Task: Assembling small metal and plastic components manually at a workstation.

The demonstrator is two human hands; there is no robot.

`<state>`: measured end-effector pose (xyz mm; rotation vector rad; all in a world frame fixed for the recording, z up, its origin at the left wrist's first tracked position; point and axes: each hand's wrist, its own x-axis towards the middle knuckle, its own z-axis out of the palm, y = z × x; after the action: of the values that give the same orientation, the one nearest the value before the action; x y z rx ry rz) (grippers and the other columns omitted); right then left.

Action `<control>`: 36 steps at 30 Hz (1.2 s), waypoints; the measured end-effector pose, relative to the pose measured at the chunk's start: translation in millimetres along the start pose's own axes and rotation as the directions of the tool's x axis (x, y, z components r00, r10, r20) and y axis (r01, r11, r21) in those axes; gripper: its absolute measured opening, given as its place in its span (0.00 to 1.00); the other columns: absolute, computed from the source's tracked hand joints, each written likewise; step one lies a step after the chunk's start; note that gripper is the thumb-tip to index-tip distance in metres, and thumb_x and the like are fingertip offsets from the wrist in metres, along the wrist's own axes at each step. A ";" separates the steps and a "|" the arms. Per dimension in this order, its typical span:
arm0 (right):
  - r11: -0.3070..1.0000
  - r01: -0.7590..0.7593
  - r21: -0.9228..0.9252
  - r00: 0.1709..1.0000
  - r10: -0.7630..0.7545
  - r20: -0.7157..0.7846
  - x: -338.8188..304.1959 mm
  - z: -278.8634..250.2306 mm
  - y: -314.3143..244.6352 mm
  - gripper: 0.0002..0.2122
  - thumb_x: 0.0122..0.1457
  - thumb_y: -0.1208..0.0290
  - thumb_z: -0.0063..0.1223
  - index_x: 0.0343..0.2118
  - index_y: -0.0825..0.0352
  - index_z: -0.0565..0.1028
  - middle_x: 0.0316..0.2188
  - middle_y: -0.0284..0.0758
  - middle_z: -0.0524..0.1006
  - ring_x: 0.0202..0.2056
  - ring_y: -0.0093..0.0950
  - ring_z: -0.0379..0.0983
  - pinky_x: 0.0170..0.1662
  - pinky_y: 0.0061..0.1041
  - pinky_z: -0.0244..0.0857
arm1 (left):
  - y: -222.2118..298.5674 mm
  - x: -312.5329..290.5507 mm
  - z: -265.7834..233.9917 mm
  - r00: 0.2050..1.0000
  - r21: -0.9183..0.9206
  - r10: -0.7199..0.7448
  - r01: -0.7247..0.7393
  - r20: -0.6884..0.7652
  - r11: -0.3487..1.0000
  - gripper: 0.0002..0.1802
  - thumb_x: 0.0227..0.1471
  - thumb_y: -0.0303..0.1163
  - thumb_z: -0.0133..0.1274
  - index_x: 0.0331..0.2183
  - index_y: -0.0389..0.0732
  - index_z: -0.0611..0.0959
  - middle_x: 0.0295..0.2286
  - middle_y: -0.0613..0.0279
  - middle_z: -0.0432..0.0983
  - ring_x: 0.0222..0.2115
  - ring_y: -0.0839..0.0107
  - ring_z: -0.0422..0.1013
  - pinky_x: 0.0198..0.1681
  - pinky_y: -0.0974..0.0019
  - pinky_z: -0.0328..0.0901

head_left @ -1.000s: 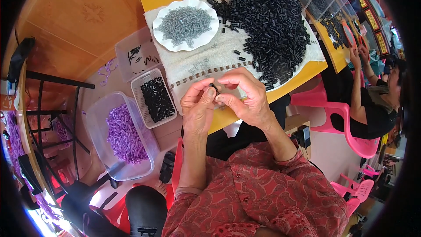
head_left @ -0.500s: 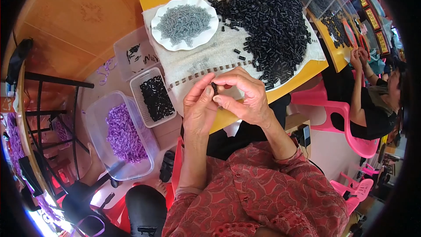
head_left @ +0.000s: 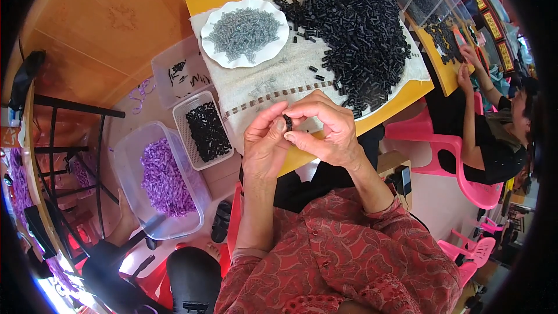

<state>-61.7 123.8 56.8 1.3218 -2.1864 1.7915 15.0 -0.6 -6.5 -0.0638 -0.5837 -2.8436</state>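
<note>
Beside a wooden panel [head_left: 99, 29], purple pieces [head_left: 165, 180] are being held in a clear bin [head_left: 129, 168], a small black part [head_left: 288, 123] is being pinched narrowly between the left hand [head_left: 264, 139] and right hand [head_left: 328, 129] near the table [head_left: 294, 163] edge, and a black heap [head_left: 366, 35] is being borne by a towel [head_left: 308, 61].

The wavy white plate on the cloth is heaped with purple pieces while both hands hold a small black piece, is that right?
Not quite: the head view shows the wavy white plate on the cloth heaped with clear, greyish pieces, while the left hand and right hand hold a small black piece.
</note>
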 end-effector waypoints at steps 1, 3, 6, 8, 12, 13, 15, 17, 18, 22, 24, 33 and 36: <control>1.000 0.008 0.008 1.000 -0.008 0.001 0.1 -0.3 0.5 0.15 0.42 0.81 0.66 0.36 0.69 0.77 0.29 0.33 0.78 0.29 0.25 0.72 0.36 0.24 0.67 | 0.5 -0.3 1.0 1.000 -0.004 -0.005 0.005 0.000 1.000 0.17 0.57 0.21 0.50 0.50 0.34 0.77 0.41 0.51 0.78 0.42 0.63 0.75 0.49 0.60 0.70; 1.000 0.017 0.015 1.000 -0.017 0.001 -0.3 -0.4 0.8 0.15 0.42 0.80 0.66 0.36 0.69 0.77 0.28 0.33 0.78 0.29 0.25 0.73 0.36 0.24 0.67 | 0.0 -0.7 0.3 1.000 -0.006 0.000 0.000 0.011 1.000 0.17 0.57 0.21 0.50 0.50 0.34 0.77 0.41 0.51 0.78 0.42 0.63 0.75 0.49 0.61 0.70; 0.999 0.002 0.038 1.000 -0.002 -0.009 -1.4 0.1 1.0 0.14 0.42 0.80 0.66 0.34 0.69 0.77 0.27 0.32 0.77 0.29 0.25 0.72 0.36 0.24 0.67 | -0.8 -1.1 0.0 1.000 -0.023 0.000 0.000 0.028 1.000 0.17 0.57 0.21 0.50 0.49 0.34 0.77 0.41 0.51 0.78 0.42 0.64 0.75 0.49 0.61 0.70; 0.997 -0.026 0.071 0.999 0.027 -0.025 -2.0 0.6 1.1 0.13 0.42 0.80 0.66 0.32 0.68 0.76 0.27 0.32 0.77 0.29 0.24 0.72 0.36 0.24 0.67 | -0.7 -1.3 0.2 0.999 -0.037 -0.003 0.005 0.036 0.999 0.16 0.57 0.21 0.50 0.49 0.34 0.78 0.42 0.51 0.78 0.42 0.64 0.75 0.49 0.61 0.70; 0.995 -0.048 0.084 0.997 0.052 -0.049 -2.9 0.2 -0.6 0.13 0.41 0.80 0.66 0.32 0.68 0.76 0.26 0.32 0.77 0.29 0.24 0.72 0.36 0.24 0.67 | -0.7 -1.1 9.3 0.998 0.030 0.031 -0.033 0.051 0.999 0.20 0.57 0.23 0.52 0.51 0.33 0.75 0.44 0.51 0.77 0.44 0.65 0.74 0.50 0.63 0.69; 0.993 -0.027 0.112 0.997 0.035 -0.067 -2.6 -0.9 0.7 0.13 0.41 0.80 0.66 0.32 0.68 0.76 0.26 0.32 0.77 0.29 0.24 0.72 0.36 0.24 0.67 | -1.0 -1.1 12.3 0.997 0.070 0.069 -0.072 0.038 0.995 0.21 0.56 0.24 0.54 0.52 0.33 0.74 0.44 0.52 0.77 0.45 0.66 0.74 0.51 0.63 0.69; 0.991 -0.003 0.137 0.996 0.015 -0.085 -3.4 -3.2 1.9 0.13 0.41 0.80 0.66 0.32 0.68 0.76 0.26 0.32 0.78 0.29 0.24 0.72 0.36 0.24 0.67 | -0.1 -1.8 9.7 0.993 0.101 0.077 -0.085 0.084 0.991 0.24 0.54 0.25 0.56 0.53 0.33 0.73 0.45 0.52 0.77 0.45 0.66 0.74 0.51 0.63 0.68; 0.978 0.007 0.208 0.999 0.001 -0.036 -6.8 -4.4 3.0 0.16 0.41 0.84 0.66 0.35 0.72 0.75 0.33 0.38 0.76 0.31 0.26 0.71 0.37 0.25 0.64 | 0.5 -1.2 11.4 0.988 0.132 0.084 -0.101 0.130 0.986 0.26 0.53 0.26 0.58 0.54 0.32 0.73 0.45 0.53 0.76 0.45 0.66 0.74 0.52 0.64 0.68; 0.978 0.007 0.207 0.999 0.000 -0.035 -6.2 -5.3 3.3 0.16 0.41 0.84 0.66 0.35 0.72 0.75 0.33 0.38 0.76 0.31 0.26 0.71 0.37 0.25 0.64 | 1.3 -0.6 16.2 0.983 0.122 0.099 -0.118 0.152 0.985 0.28 0.51 0.27 0.60 0.53 0.32 0.73 0.45 0.53 0.77 0.45 0.66 0.74 0.52 0.64 0.68; 0.984 0.059 0.170 0.997 -0.048 -0.068 -2.3 -2.8 -0.3 0.15 0.40 0.84 0.65 0.33 0.71 0.75 0.31 0.37 0.78 0.31 0.27 0.73 0.36 0.25 0.66 | 1.3 -2.4 8.2 0.980 0.212 0.111 -0.145 0.165 0.966 0.32 0.45 0.27 0.64 0.53 0.33 0.74 0.43 0.54 0.78 0.44 0.67 0.74 0.50 0.64 0.68; 0.985 0.070 0.156 0.994 -0.054 -0.099 -2.7 -1.9 -1.8 0.14 0.40 0.83 0.64 0.32 0.69 0.76 0.29 0.35 0.79 0.30 0.26 0.74 0.35 0.24 0.69 | 2.1 -3.5 10.0 0.985 0.231 0.110 -0.139 0.136 0.963 0.32 0.44 0.27 0.65 0.53 0.33 0.74 0.41 0.54 0.79 0.43 0.67 0.75 0.48 0.65 0.69; 0.992 0.107 0.068 0.988 -0.098 -0.120 -4.0 0.8 -2.7 0.13 0.40 0.83 0.66 0.30 0.68 0.75 0.29 0.37 0.79 0.30 0.28 0.75 0.33 0.24 0.70 | 4.3 -5.6 8.9 0.991 0.280 0.099 -0.120 0.088 0.952 0.31 0.42 0.28 0.66 0.50 0.33 0.77 0.38 0.56 0.79 0.38 0.71 0.75 0.43 0.69 0.69; 0.992 0.096 0.080 0.988 -0.085 -0.130 -5.6 1.3 -2.3 0.13 0.40 0.83 0.66 0.29 0.68 0.75 0.29 0.37 0.79 0.29 0.28 0.75 0.33 0.24 0.69 | 4.1 -6.3 8.3 0.993 0.283 0.090 -0.109 0.079 0.953 0.31 0.42 0.28 0.66 0.50 0.32 0.77 0.38 0.56 0.79 0.38 0.71 0.75 0.44 0.69 0.69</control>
<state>-56.1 126.0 55.3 1.2625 -1.9743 1.8987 22.0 0.5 2.1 -0.1318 -0.9725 -2.6373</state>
